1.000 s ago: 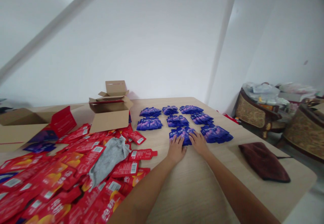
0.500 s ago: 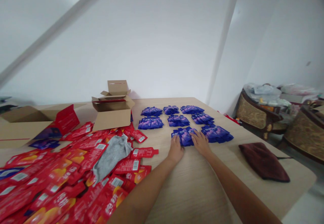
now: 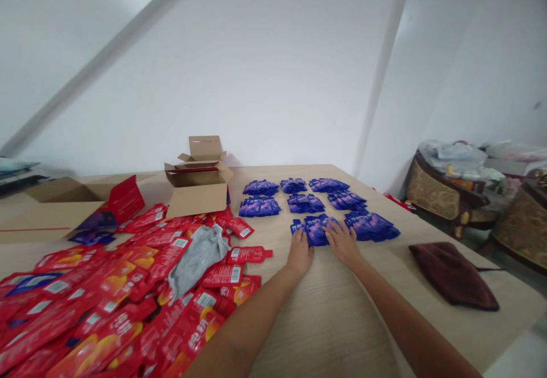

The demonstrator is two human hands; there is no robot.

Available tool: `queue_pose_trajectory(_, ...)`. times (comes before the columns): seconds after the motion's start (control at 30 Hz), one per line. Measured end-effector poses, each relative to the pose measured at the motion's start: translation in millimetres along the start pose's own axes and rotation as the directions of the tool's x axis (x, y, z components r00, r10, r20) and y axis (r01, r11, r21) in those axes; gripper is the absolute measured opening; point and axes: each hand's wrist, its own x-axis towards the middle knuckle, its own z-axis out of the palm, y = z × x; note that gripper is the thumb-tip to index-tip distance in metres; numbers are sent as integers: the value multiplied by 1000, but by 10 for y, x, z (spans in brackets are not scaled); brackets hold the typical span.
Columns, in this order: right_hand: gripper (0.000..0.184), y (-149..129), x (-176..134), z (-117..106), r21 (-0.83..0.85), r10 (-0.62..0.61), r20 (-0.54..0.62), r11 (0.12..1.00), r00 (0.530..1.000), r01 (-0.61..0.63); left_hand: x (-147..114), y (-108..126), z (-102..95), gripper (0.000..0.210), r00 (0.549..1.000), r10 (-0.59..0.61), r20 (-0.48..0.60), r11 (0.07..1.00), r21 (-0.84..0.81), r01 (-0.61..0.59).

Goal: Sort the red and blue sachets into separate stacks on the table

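Observation:
Purple-blue pouches (image 3: 315, 231) lie overlapped in a fan-like pile at the front of the table. My left hand (image 3: 299, 253) touches the pile's near left end, its fingers stretched out over the edge. On the near right end rests my right hand (image 3: 342, 242), fingers spread and lying on the pouches. Neither hand grasps anything that I can see. Right beside my right hand is another pile of purple-blue pouches (image 3: 371, 226). Behind these, several similar piles stand in rows, among them the middle-row pouches (image 3: 306, 203).
A heap of red pouches (image 3: 123, 287) covers the table's left side, with a grey cloth (image 3: 199, 258) on top. Open cardboard boxes (image 3: 199, 200) stand behind it. To the right lies a dark red cloth bag (image 3: 453, 275). Patterned armchairs (image 3: 433, 190) stand beyond the table's edge.
The view has swung slightly left, so everything sits a little further right in the picture. Both hands stay at the same pile, with the right fingers shifted slightly.

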Motion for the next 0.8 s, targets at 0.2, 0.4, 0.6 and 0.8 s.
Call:
queue_pose_trajectory(0.2,43,-61,-29,6,3,-1,-144,1000,990,2,-102,-44,-127,67,1000,22,21,1000,-12,-21)
queue_pose_trajectory(0.4,47,-568,-197,-74,82,-51,-237,994,970,72,-268,-393,-899,58,997,49,-64,997,-55,-52)
queue_pose_trajectory(0.6,47,-1330,-492,-62,219,-179,-153,953,972,210,-685,-1285,-2178,48,925,-10,-379,998,50,31)
queue_pose_trajectory(0.8,49,-2007,-570,73,360,-245,-31,901,969,240,-1316,-2358,-3237,42,772,-269,-576,819,285,498)
